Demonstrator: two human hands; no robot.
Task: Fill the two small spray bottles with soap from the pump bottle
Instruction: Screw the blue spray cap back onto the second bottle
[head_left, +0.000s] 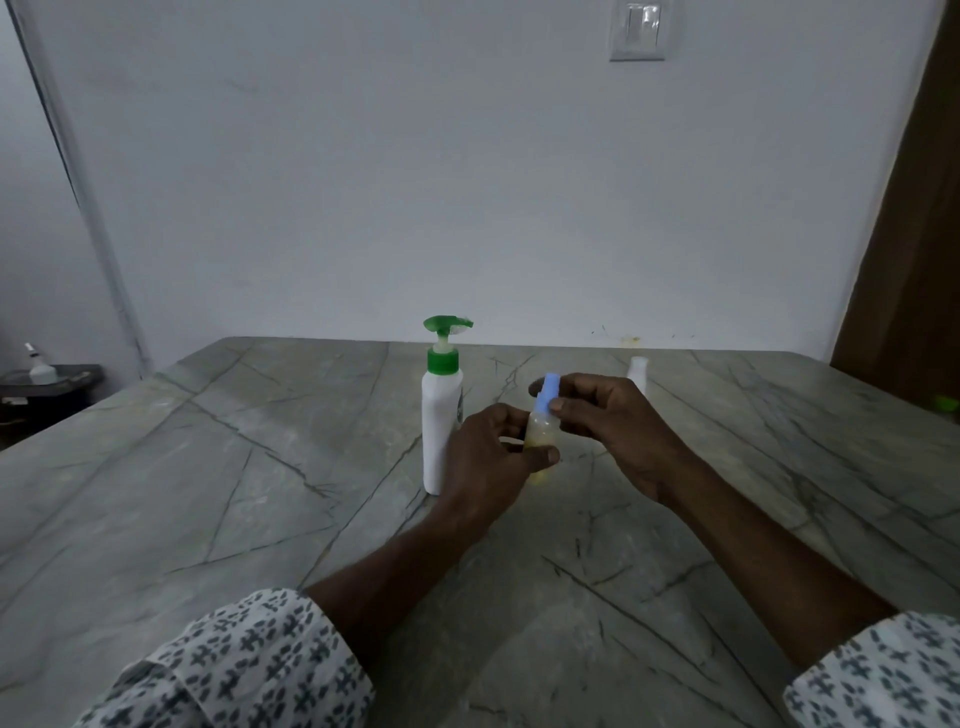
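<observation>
Pump bottle (440, 415) stands upright mid-bench (208, 467), just behind the left hand (488, 457), which hides its lower right side. A second bottle (637, 370), white, sits farther back, half blocked by the right hand (613, 421). Switch (643, 28) on the wall, door (914, 234) off right. Left hand is wrapped round the spray bottle (540, 434), which is upright with yellowish soap inside. Right hand pinches its blue top (548, 395) between thumb and fingers.

we read no legible text in this view, white plastic pump bottle with green pump head (440, 431) shows a sliver of dark printed label (460, 408) at its right edge, turned away, too blurred for us to read
</observation>
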